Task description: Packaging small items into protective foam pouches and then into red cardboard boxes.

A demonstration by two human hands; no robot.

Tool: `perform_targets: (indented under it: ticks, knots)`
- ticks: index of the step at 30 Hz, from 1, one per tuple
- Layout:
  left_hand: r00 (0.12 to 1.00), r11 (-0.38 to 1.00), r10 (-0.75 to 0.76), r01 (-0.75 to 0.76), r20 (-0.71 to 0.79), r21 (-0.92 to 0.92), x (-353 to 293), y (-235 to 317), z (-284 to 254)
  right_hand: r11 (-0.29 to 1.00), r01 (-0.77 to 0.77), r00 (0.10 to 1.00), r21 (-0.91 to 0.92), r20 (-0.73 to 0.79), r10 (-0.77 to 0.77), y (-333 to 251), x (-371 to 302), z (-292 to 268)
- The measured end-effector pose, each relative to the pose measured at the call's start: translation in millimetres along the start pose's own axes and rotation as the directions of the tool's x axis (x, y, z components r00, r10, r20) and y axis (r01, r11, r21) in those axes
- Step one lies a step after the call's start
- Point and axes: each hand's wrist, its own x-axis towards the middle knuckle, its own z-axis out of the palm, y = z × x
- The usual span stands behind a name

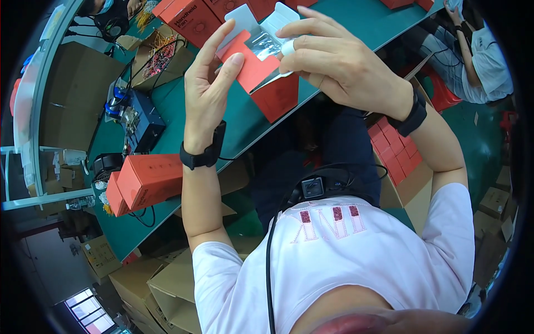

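Note:
An open red carton (267, 78) with white inner flaps is held above the green table (239, 119). My left hand (208, 75) grips its left side, thumb on the red flap. My right hand (334, 58) holds the right side, fingers over the open top, one fingertip wrapped in white tape. Something shiny in clear wrap (261, 43) sits in the carton's mouth. Black bands are on both wrists.
Two closed red cartons (147, 181) lie at the table's left near a blue device (139, 119) with cables. More red cartons (189, 19) lie at the far edge. A cardboard box of red cartons (397, 158) stands at my right. Another person (478, 53) sits far right.

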Motion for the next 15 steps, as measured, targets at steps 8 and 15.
perform_targets:
  ticks: [8, 15]
  knots:
    - [0.983, 0.977, 0.027, 0.013, -0.183, 0.211, -8, 4, 20, 0.967, -0.253, 0.898, 0.037, -0.363, 0.248, -10, 10, 41]
    - [0.922, 0.633, 0.383, -0.312, 0.064, 0.708, -39, 8, 15, 0.852, -0.315, 0.899, 0.418, -0.157, 0.409, -18, 7, 63]
